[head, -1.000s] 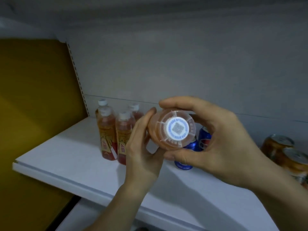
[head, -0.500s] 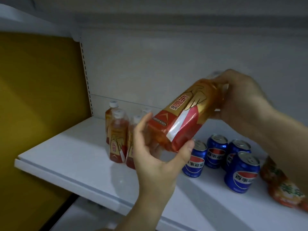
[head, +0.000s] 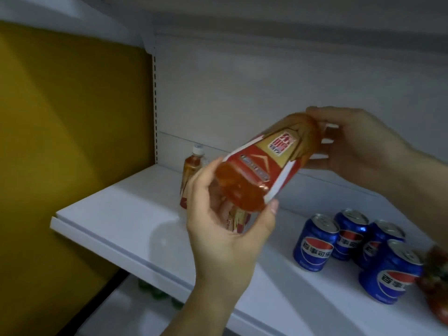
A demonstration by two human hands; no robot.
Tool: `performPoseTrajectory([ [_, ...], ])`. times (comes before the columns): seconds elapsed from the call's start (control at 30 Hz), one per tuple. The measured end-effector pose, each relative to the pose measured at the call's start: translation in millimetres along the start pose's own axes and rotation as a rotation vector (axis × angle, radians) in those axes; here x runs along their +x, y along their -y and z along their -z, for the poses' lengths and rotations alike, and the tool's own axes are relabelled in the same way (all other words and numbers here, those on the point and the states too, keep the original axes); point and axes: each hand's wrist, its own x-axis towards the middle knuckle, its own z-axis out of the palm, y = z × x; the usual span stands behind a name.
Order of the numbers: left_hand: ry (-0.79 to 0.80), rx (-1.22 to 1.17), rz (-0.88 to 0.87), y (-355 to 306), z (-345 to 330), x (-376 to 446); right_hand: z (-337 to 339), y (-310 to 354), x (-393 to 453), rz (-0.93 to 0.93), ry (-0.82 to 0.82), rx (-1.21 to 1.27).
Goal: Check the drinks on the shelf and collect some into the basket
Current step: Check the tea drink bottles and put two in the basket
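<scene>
An orange drink bottle with a red and gold label lies tilted in the air above the white shelf, its base towards me. My left hand cups the base from below. My right hand grips the cap end, which is hidden by the fingers. More bottles of the same drink stand on the shelf behind my left hand, partly hidden. Several blue cola cans stand on the shelf at the right. No basket is in view.
A yellow panel closes the shelf's left side. An upper shelf hangs overhead. Orange-red packages sit at the far right edge. Green bottle caps show on a lower shelf below.
The bottle turned from cap facing me to base facing me, and now tilts further with the base lower. The view shifted left and down, showing more cans.
</scene>
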Motion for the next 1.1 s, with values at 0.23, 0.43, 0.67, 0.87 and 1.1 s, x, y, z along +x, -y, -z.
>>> performPoseTrajectory([
  [0.23,-0.181,0.134,0.17,16.5,46.6,23.0,-70.4,37.2,20.0,0.232,0.174,-0.332],
  [0.43,-0.205,0.201,0.198,32.6,87.1,42.6,-146.9,39.9,49.6,0.397,0.238,-0.576],
  [0.67,-0.249,0.238,0.412,59.2,121.5,60.1,-184.9,13.1,85.1,0.415,0.348,-0.788],
  [0.87,-0.357,0.084,0.645,90.2,129.9,64.9,-189.3,-22.3,113.0,0.423,0.346,-0.915],
  [1.1,-0.289,0.382,0.646,119.9,125.4,65.7,-185.8,-50.9,128.6,0.443,0.343,-1.02],
])
